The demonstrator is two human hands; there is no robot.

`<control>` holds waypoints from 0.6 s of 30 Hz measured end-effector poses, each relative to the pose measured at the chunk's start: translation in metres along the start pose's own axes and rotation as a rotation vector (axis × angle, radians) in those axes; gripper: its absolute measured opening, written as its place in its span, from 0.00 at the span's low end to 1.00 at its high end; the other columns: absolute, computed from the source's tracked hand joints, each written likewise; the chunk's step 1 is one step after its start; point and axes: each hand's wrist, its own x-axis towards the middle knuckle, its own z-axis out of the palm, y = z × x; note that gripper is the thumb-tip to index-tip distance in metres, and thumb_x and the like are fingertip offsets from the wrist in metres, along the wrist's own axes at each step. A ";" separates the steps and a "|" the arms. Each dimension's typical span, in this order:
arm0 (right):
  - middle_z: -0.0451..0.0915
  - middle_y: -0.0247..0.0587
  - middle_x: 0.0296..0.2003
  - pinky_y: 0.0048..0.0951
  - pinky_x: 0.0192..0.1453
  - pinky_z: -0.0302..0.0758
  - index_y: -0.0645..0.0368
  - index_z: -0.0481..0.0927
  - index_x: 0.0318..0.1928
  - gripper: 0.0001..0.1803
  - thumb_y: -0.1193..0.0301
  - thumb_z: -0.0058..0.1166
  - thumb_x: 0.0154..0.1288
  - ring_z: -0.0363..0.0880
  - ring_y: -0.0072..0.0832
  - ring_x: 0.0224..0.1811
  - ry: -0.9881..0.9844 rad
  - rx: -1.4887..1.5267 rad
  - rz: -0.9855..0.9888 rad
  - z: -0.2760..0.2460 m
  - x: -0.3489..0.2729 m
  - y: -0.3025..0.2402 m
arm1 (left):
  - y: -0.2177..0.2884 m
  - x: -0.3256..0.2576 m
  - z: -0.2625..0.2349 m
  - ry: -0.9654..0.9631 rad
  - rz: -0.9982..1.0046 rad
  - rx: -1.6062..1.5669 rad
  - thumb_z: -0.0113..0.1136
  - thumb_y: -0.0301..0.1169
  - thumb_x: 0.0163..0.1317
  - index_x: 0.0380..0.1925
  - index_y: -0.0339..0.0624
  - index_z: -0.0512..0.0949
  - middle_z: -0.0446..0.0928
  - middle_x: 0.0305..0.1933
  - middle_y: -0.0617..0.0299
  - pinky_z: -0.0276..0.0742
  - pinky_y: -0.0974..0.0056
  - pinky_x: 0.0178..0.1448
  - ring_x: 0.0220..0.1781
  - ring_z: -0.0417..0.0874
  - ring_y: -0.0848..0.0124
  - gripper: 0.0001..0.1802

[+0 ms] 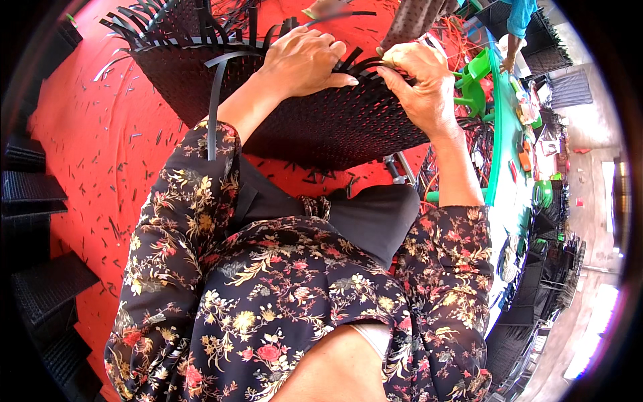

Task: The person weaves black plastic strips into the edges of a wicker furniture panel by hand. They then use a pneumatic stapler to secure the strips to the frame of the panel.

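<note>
A large black woven basket [295,127] stands in front of me, loose strip ends sticking up along its upper rim. My left hand [303,61] rests over the rim, thumb stretched toward the right and fingers bent over the far side, where their tips are hidden. Farther right, my right hand [423,80] pinches a black strip [367,63] at the rim between thumb and fingers. A longer grey-black strip [216,100] hangs down beside my left forearm.
Cut strip scraps litter the red floor covering [100,154]. Black woven baskets [50,288] line the left side. At right are a green-edged table [497,134] with clutter, a green chair [474,84] and another person's hand [507,63].
</note>
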 end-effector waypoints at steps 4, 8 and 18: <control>0.80 0.34 0.30 0.36 0.46 0.70 0.55 0.80 0.30 0.08 0.69 0.65 0.49 0.79 0.34 0.39 -0.028 -0.035 -0.002 -0.005 -0.005 -0.004 | -0.002 -0.001 0.005 0.018 0.007 -0.018 0.56 0.61 0.53 0.36 0.42 0.74 0.76 0.33 0.59 0.72 0.57 0.50 0.41 0.79 0.59 0.31; 0.81 0.37 0.35 0.36 0.51 0.70 0.54 0.80 0.40 0.18 0.64 0.68 0.47 0.79 0.35 0.41 -0.047 -0.030 0.047 -0.013 -0.001 -0.014 | -0.003 -0.002 0.008 0.016 -0.003 -0.025 0.56 0.61 0.54 0.36 0.42 0.74 0.76 0.33 0.59 0.72 0.56 0.51 0.43 0.79 0.58 0.30; 0.80 0.46 0.36 0.44 0.42 0.76 0.54 0.80 0.43 0.13 0.66 0.54 0.57 0.80 0.44 0.39 -0.383 -0.077 0.144 -0.005 0.038 -0.023 | -0.002 -0.006 0.011 -0.047 -0.025 -0.039 0.56 0.61 0.53 0.41 0.43 0.75 0.77 0.36 0.60 0.70 0.56 0.55 0.45 0.78 0.60 0.32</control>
